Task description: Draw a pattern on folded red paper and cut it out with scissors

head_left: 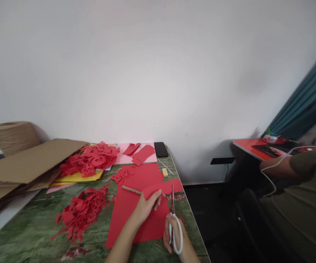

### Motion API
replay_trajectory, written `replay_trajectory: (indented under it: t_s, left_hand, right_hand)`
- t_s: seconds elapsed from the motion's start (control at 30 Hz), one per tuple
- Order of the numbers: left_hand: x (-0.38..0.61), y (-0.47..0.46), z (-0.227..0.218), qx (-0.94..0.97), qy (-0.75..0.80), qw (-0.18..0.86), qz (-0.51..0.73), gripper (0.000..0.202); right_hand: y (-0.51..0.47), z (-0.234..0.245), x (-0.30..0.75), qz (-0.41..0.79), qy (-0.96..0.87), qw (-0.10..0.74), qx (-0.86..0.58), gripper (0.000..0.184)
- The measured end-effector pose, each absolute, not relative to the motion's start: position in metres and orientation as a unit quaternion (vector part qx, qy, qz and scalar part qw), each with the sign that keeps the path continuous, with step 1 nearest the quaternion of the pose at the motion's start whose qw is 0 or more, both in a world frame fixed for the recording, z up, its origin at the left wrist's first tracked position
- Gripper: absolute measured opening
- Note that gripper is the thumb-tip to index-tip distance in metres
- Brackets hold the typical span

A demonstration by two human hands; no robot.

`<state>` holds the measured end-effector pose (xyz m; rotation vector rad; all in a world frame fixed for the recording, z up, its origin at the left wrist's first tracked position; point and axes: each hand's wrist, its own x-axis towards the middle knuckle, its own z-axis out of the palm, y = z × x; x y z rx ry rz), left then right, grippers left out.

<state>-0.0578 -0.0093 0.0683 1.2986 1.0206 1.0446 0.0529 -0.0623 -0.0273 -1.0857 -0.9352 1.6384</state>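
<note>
Bright-red paper strip [167, 187] is pinched in the left grip [148, 204], partly over a rectangular red paper sheet [151, 228]; the right grip [171, 223] curls around white-handled metal scissors [181, 239], apparently mid-cut, so steady feeding seems needed.

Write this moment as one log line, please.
left hand: red strip | right hand: white-handled scissors, blades at strip | beneath: red sheet

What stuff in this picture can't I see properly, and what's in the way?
All in the head view:
Part of the red strip: covered by the thumb of the left hand.
Part of the scissors: hidden by the right hand holding them.
Bottom of the twine spool: behind the cardboard.
The rest of the other person: cut off by the right edge.
Little things on the red desk: too small and blurred.
</note>
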Motion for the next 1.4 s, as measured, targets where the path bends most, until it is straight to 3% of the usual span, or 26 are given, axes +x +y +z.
replay_trajectory:
  t_s: [0.7,1.0,1.4]
  left_hand:
    - [-0.06,-0.008,0.067,0.549,0.432,0.562,0.443,0.039]
    - [-0.061,-0.007,0.071,0.471,0.434,0.576,0.508,0.029]
    - [-0.066,-0.002,0.065,0.402,0.437,0.561,0.577,0.022]
  right_hand:
    - [-0.064,-0.02,0.049,0.632,-0.372,0.513,-0.446,0.058]
    - [-0.069,-0.031,0.052,0.669,-0.401,0.424,-0.459,0.057]
    - [-0.075,-0.013,0.055,0.66,-0.444,0.392,-0.463,0.058]
